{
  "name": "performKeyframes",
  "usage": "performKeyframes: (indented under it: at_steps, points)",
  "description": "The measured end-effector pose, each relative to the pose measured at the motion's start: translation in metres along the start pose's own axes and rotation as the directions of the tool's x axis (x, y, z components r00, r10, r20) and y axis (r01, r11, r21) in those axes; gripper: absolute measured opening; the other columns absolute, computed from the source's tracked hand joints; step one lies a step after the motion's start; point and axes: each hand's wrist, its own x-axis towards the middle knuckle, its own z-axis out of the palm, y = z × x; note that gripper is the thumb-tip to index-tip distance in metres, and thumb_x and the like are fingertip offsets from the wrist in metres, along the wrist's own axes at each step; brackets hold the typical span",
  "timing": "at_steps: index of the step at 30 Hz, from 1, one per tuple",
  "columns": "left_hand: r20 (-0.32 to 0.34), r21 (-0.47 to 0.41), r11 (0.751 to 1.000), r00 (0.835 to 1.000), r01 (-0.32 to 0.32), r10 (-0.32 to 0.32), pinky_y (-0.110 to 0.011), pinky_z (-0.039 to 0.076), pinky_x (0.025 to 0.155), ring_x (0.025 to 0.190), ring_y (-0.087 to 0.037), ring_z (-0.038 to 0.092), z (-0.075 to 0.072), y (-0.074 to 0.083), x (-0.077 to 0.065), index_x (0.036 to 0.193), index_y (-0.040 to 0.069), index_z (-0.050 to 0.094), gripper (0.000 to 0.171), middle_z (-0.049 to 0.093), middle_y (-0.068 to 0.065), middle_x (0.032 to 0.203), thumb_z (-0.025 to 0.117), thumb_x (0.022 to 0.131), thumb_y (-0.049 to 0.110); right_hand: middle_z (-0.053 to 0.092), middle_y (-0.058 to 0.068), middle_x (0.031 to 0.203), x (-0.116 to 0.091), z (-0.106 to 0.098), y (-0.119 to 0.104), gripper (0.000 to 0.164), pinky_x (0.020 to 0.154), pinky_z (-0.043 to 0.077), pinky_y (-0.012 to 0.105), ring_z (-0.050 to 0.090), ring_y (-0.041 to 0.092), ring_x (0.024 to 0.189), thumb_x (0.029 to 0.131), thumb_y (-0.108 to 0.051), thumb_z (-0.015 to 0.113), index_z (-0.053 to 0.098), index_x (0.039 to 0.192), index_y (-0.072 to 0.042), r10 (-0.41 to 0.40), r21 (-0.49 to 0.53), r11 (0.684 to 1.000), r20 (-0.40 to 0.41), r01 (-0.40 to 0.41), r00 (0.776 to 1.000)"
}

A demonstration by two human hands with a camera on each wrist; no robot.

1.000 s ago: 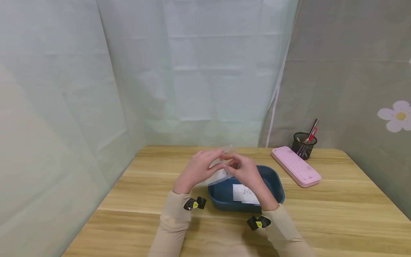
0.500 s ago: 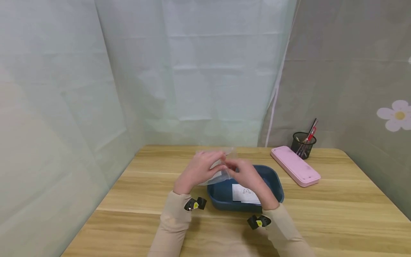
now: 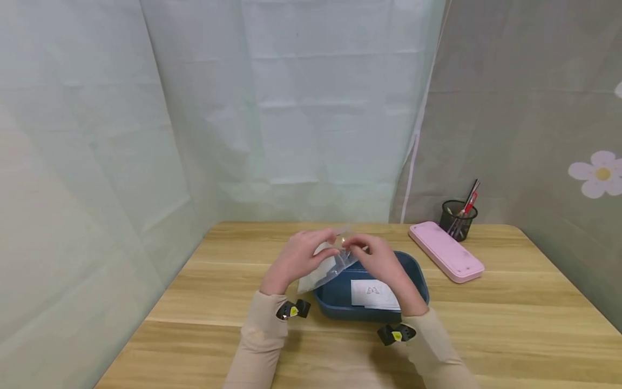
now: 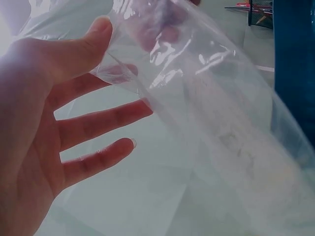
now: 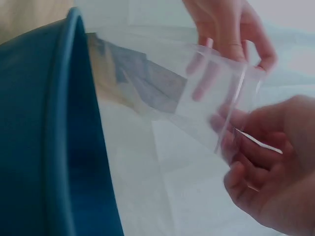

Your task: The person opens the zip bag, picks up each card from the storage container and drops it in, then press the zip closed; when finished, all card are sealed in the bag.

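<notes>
Between the hands, seen from the head: one clear bag [image 3: 317, 277], mouth toward one o'clock, body toward seven, nearer the left hand [image 3: 302, 255], its thumb and fingers parted, touching plastic. Right hand [image 3: 378, 258]: pinching the mouth. Blue tray [image 3: 337, 312]: five o'clock.

Curtained desk area, study-like in character; whether home or office cannot be determined. Pale fabric sheets [image 3: 316, 108] and a grey curtain [image 3: 505, 108] with a flower print [image 3: 602, 174] enclose a wood-grain desktop [image 3: 194, 319], which bears a black mesh pen holder [image 3: 457, 230] containing pens [image 3: 470, 202] and, beside it, a pink pencil case [image 3: 446, 252].
</notes>
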Motion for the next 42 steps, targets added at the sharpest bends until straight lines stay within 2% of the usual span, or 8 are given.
performKeyframes:
  at_steps: [4, 9, 16, 21, 27, 31, 37, 42]
  points:
    - [-0.023, -0.005, 0.999, 0.999, 0.034, -0.034, -0.032, 0.052, 0.072, 0.073, -0.015, 0.065, -0.004, -0.004, -0.002, 0.097, 0.013, 0.062, 0.019, 0.074, -0.001, 0.097, 0.07, 0.087, 0.027, 0.071, 0.011, 0.105, 0.001, -0.008, 0.002, 0.02, 0.08, 0.05, 0.035, 0.062, 0.025, 0.096, 0.098, -0.009, 0.052, 0.07, 0.107, -0.008, 0.05, 0.027, 0.999, -0.136, -0.046, 0.989]
    - [-0.039, 0.0, 0.998, 0.997, 0.059, -0.059, -0.026, 0.046, 0.064, 0.066, -0.013, 0.059, -0.01, -0.007, -0.005, 0.095, 0.014, 0.061, 0.019, 0.073, 0.0, 0.109, 0.071, 0.087, 0.029, 0.069, 0.014, 0.107, 0.002, -0.016, 0.009, 0.026, 0.085, 0.05, 0.041, 0.061, 0.027, 0.099, 0.097, -0.003, 0.044, 0.067, 0.109, -0.006, 0.107, 0.015, 0.994, -0.137, -0.105, 0.985]
    - [-0.035, 0.01, 0.997, 0.997, 0.073, -0.072, -0.027, 0.046, 0.064, 0.067, -0.016, 0.062, -0.012, -0.01, -0.004, 0.096, 0.014, 0.061, 0.019, 0.074, -0.002, 0.105, 0.069, 0.088, 0.029, 0.069, 0.014, 0.094, 0.007, -0.024, 0.017, 0.025, 0.072, 0.049, 0.031, 0.061, 0.022, 0.08, 0.094, 0.002, 0.044, 0.068, 0.099, -0.004, 0.039, -0.057, 0.997, -0.047, -0.042, 0.998]
    - [-0.025, -0.003, 0.996, 0.996, 0.086, -0.086, -0.029, 0.049, 0.067, 0.075, -0.016, 0.066, -0.01, -0.01, -0.006, 0.095, 0.015, 0.059, 0.019, 0.073, -0.003, 0.108, 0.069, 0.088, 0.029, 0.071, 0.01, 0.088, 0.015, -0.027, 0.021, 0.019, 0.07, 0.051, 0.033, 0.059, 0.017, 0.075, 0.093, -0.002, 0.053, 0.072, 0.095, -0.003, -0.039, -0.253, 0.964, 0.175, 0.083, 0.984]
    - [-0.035, -0.009, 0.996, 0.996, 0.087, -0.087, -0.028, 0.047, 0.067, 0.073, -0.011, 0.062, -0.01, -0.01, -0.009, 0.093, 0.016, 0.058, 0.019, 0.073, 0.0, 0.105, 0.069, 0.088, 0.029, 0.07, 0.007, 0.089, 0.028, -0.018, 0.022, 0.014, 0.072, 0.052, 0.029, 0.058, 0.012, 0.074, 0.089, -0.009, 0.066, 0.07, 0.1, -0.003, -0.032, -0.341, 0.914, 0.48, 0.22, 0.877]
    - [-0.047, 0.001, 0.997, 0.996, 0.08, -0.08, -0.03, 0.049, 0.069, 0.077, -0.013, 0.066, -0.01, -0.011, -0.008, 0.092, 0.016, 0.057, 0.019, 0.073, 0.0, 0.099, 0.07, 0.087, 0.028, 0.068, 0.012, 0.099, 0.035, -0.007, 0.025, 0.03, 0.077, 0.052, 0.032, 0.06, 0.018, 0.084, 0.082, -0.009, 0.074, 0.065, 0.109, 0.0, 0.03, -0.389, 0.88, 0.619, 0.273, 0.785]
    - [-0.043, -0.014, 0.996, 0.995, 0.085, -0.086, -0.027, 0.047, 0.066, 0.078, -0.014, 0.066, -0.011, -0.011, -0.009, 0.092, 0.016, 0.057, 0.018, 0.073, -0.002, 0.102, 0.07, 0.088, 0.027, 0.063, 0.017, 0.123, 0.038, 0.008, 0.035, 0.052, 0.095, 0.05, 0.045, 0.062, 0.029, 0.108, 0.081, -0.011, 0.077, 0.056, 0.127, 0.0, 0.268, -0.525, 0.818, 0.709, 0.236, 0.652]
    - [-0.032, -0.018, 0.995, 0.994, 0.101, -0.102, -0.027, 0.048, 0.067, 0.082, -0.014, 0.068, -0.012, -0.011, -0.01, 0.093, 0.016, 0.057, 0.017, 0.073, -0.001, 0.103, 0.069, 0.089, 0.028, 0.053, 0.014, 0.139, 0.039, 0.014, 0.041, 0.067, 0.107, 0.042, 0.046, 0.054, 0.029, 0.126, 0.077, -0.015, 0.08, 0.048, 0.135, -0.008, 0.364, -0.592, 0.765, 0.721, 0.253, 0.589]
